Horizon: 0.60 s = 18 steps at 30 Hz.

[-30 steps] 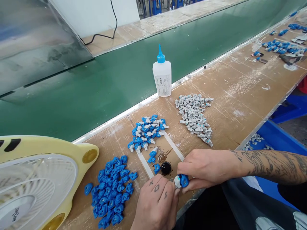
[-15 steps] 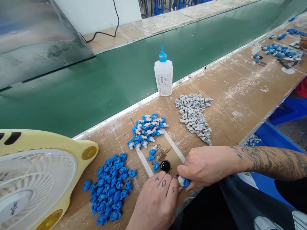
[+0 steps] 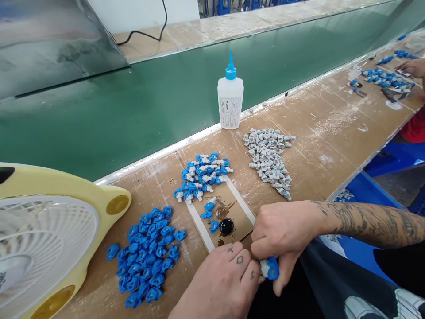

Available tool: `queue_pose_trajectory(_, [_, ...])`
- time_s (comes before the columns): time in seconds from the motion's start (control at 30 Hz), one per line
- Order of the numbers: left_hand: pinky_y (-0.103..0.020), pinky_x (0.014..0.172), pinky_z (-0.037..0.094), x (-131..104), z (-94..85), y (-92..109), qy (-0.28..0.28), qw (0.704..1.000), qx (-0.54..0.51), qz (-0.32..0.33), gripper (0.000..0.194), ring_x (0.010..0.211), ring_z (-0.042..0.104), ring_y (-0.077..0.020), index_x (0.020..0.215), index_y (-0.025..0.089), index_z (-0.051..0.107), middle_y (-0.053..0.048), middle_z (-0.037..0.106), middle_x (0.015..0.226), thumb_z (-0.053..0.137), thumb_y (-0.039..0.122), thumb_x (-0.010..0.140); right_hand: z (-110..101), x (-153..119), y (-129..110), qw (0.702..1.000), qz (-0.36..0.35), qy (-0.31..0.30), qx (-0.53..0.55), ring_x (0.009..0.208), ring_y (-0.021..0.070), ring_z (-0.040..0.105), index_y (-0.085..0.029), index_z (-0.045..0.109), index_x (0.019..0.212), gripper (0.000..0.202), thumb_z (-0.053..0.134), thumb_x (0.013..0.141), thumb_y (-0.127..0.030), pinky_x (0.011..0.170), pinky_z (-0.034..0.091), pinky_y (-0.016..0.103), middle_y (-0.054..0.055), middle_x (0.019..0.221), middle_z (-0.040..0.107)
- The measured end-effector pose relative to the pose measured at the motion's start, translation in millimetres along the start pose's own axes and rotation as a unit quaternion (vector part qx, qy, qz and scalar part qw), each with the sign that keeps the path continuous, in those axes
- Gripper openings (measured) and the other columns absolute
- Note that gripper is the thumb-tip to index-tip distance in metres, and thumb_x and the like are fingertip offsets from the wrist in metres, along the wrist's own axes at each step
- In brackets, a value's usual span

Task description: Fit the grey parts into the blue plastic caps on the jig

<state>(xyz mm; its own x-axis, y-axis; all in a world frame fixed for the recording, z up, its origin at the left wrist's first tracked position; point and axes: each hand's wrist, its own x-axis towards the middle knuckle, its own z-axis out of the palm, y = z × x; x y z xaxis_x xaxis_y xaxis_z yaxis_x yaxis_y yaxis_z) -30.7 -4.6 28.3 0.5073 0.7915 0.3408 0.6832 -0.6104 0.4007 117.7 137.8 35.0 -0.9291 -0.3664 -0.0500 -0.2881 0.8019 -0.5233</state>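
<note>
Close to the table's front edge, a small blue-and-grey plastic piece is between my two hands. My right hand pinches its blue end between thumb and fingers. The fingers of my left hand are curled at its grey end, and their tips are hidden. Beyond my hands, a round black blob of liquid sits on a brown board edged with white strips. A few blue pieces lie beside it.
Loose blue pieces lie left, joined blue-and-grey pieces behind the board, and grey pieces right. A white bottle with blue nozzle stands near the green belt. A yellow fan is left; a co-worker's hand far right.
Both hands have moved slightly right and toward me with the piece, and more of its blue end shows. The right thumb now points downward. More of the co-worker's hand shows at far right.
</note>
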Motion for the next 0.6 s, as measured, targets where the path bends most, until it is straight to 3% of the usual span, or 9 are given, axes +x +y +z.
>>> queue_pose_trajectory(0.1, [-0.027, 0.054, 0.045, 1.7, -1.1, 1.0, 0.005, 1.0, -0.012, 0.006, 0.024, 0.057, 0.056, -0.0144, 0.075, 0.019, 0.053, 0.0, 0.061, 0.066, 0.042, 0.007, 0.094, 14.5, 0.7, 1.9, 0.994, -0.032, 0.095, -0.034, 0.044, 0.0118, 0.053, -0.022, 0.045, 0.056, 0.058, 0.071, 0.075, -0.07, 0.042, 0.028, 0.028, -0.005, 0.047, 0.054])
queue_pose_trajectory(0.17, [-0.027, 0.053, 0.045, 1.8, -3.0, 1.3, -0.005, 1.0, -0.008, -0.003, 0.026, 0.056, 0.056, -0.0143, 0.074, 0.019, 0.052, 0.0, 0.061, 0.065, 0.042, 0.007, 0.094, 20.0, 1.4, 1.0, 0.99, -0.022, 0.121, -0.062, 0.042, 0.0121, 0.052, -0.022, 0.044, 0.054, 0.059, 0.067, 0.076, -0.071, 0.042, 0.027, 0.029, -0.005, 0.044, 0.052])
queue_pose_trajectory(0.33, [-0.027, 0.049, 0.042, 0.2, -8.5, -1.1, -0.015, 0.999, -0.024, -0.031, 0.03, 0.053, 0.054, -0.0135, 0.071, 0.02, 0.051, 0.001, 0.06, 0.063, 0.041, 0.011, 0.098, 20.5, 2.8, -2.6, 0.989, -0.009, 0.124, -0.08, 0.04, 0.0122, 0.051, -0.022, 0.047, 0.053, 0.052, 0.067, 0.08, -0.062, 0.04, 0.029, 0.028, -0.004, 0.041, 0.051])
queue_pose_trajectory(0.6, [-0.026, 0.047, 0.036, -2.1, -4.9, -10.4, 0.061, 0.991, -0.105, -0.052, 0.037, 0.049, 0.049, -0.0111, 0.065, 0.021, 0.048, 0.003, 0.054, 0.055, 0.044, 0.019, 0.102, 21.9, 2.6, -2.0, 0.982, -0.019, 0.171, -0.073, 0.041, 0.0124, 0.05, -0.022, 0.048, 0.058, 0.043, 0.061, 0.086, -0.053, 0.042, 0.032, 0.029, -0.004, 0.044, 0.051])
